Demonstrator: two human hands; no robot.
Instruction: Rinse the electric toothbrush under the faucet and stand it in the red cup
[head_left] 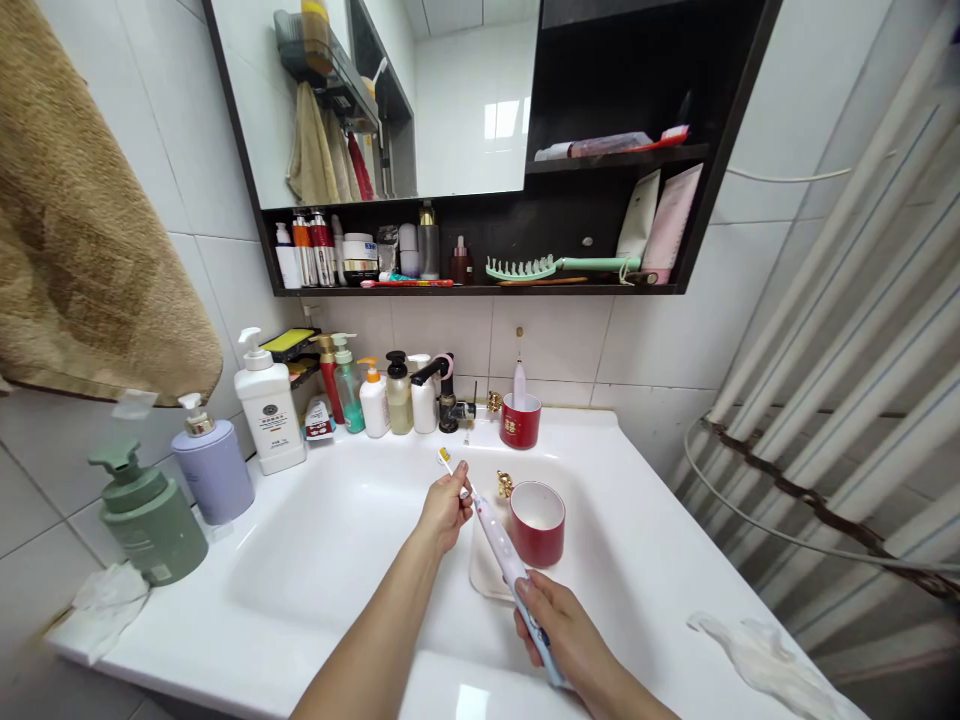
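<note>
My right hand (564,630) is wrapped round the lower handle of a white and pink electric toothbrush (501,545), held slanted over the white basin. My left hand (444,508) pinches the thin neck of the brush just below its small head (444,456). A red cup (537,522) stands in the basin right beside the brush handle. A second red cup (520,420) with another brush in it stands on the basin's back ledge.
White washbasin (315,560) with a black tap (448,395). Pump bottles line the left and back ledge: green (148,515), lilac (213,462), white (268,405). A brown towel (82,230) hangs at left. Crumpled clear glove (757,655) at right. Dark shelf (480,255) with a mirror above.
</note>
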